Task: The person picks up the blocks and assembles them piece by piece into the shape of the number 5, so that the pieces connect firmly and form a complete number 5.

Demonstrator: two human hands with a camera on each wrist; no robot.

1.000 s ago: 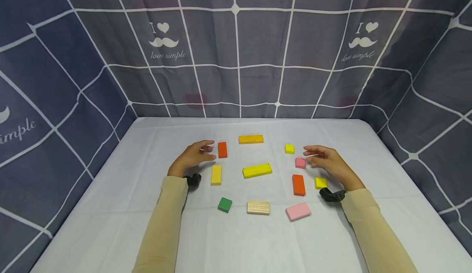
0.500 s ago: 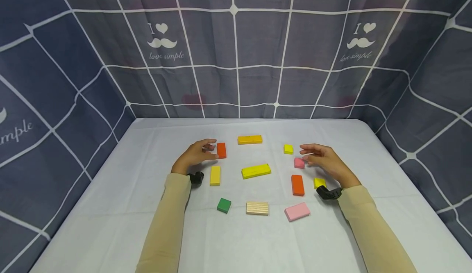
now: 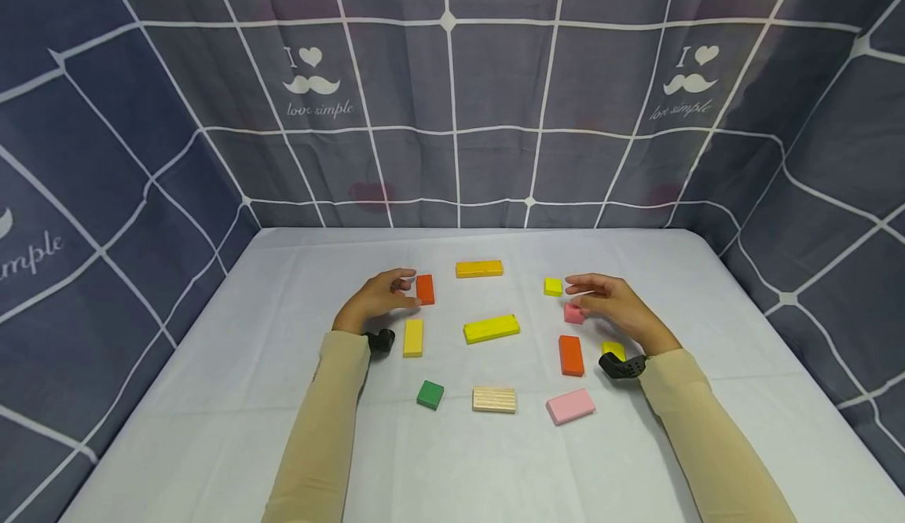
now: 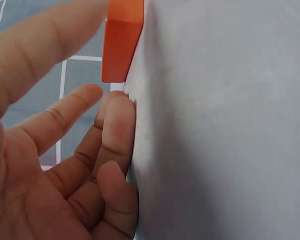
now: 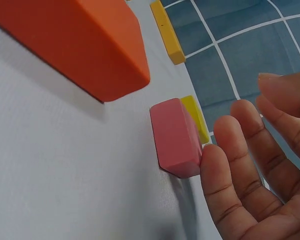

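My left hand (image 3: 378,297) is at the left edge of an orange-red block (image 3: 425,290), fingers loosely bent and thumb apart from them. In the left wrist view the thumb tip overlaps the orange-red block (image 4: 122,45); I cannot tell whether it touches. Over on the right, my right hand (image 3: 618,307) hovers by a small pink block (image 3: 573,315), its fingers relaxed and pointing toward a small yellow block (image 3: 553,287). In the right wrist view the fingertips are beside the pink block (image 5: 175,137), with nothing gripped.
Between the hands lie an amber bar (image 3: 478,269) and a yellow bar (image 3: 491,329). Nearer are a yellow block (image 3: 413,338), a green block (image 3: 430,395), a ridged tan block (image 3: 494,399), a pink block (image 3: 570,406) and another orange-red block (image 3: 571,355). The right wrist camera partly covers a yellow block (image 3: 613,349).
My left hand has moved slightly right, up to the orange-red block. The right hand has moved left over the small pink block, partly covering it. The blocks appear to lie as before.
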